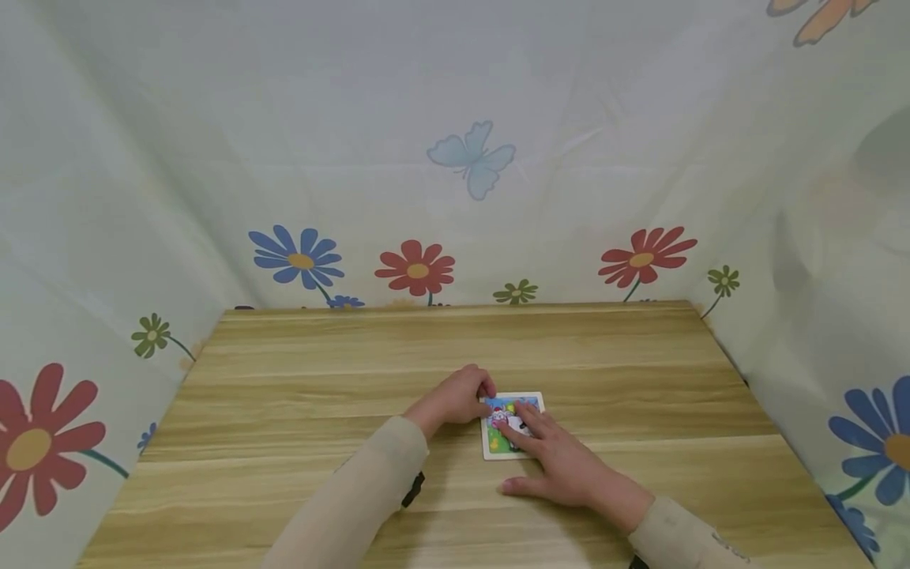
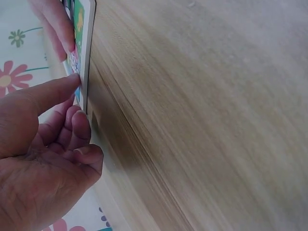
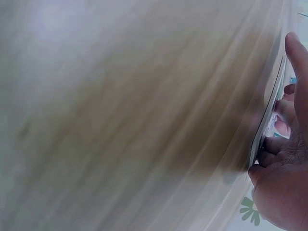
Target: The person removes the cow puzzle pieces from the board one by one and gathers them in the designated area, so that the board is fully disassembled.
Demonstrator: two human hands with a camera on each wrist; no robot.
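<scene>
A small square picture board (image 1: 494,445) with a white border lies flat on the table, its colourful cartoon animal partly covered by fingers. At its upper left corner is my left hand (image 1: 458,397), fingers bent, holding the edge. In the left wrist view the thumb of that hand (image 2: 43,130) touches the face of the board (image 2: 87,43), while the other fingers curl by its rim. My right hand (image 1: 569,470) lies across the board's right side with fingers spread on the picture and thumb apart on the wood. The right wrist view shows only the board's thin edge (image 3: 260,132) beside this hand (image 3: 284,178).
The wood-grain table (image 1: 320,356) extends around the board on all sides. Behind and beside it hangs a pale cloth (image 1: 341,118) printed with flowers and butterflies. Both forearms in light sleeves (image 1: 355,490) reach in from the near edge.
</scene>
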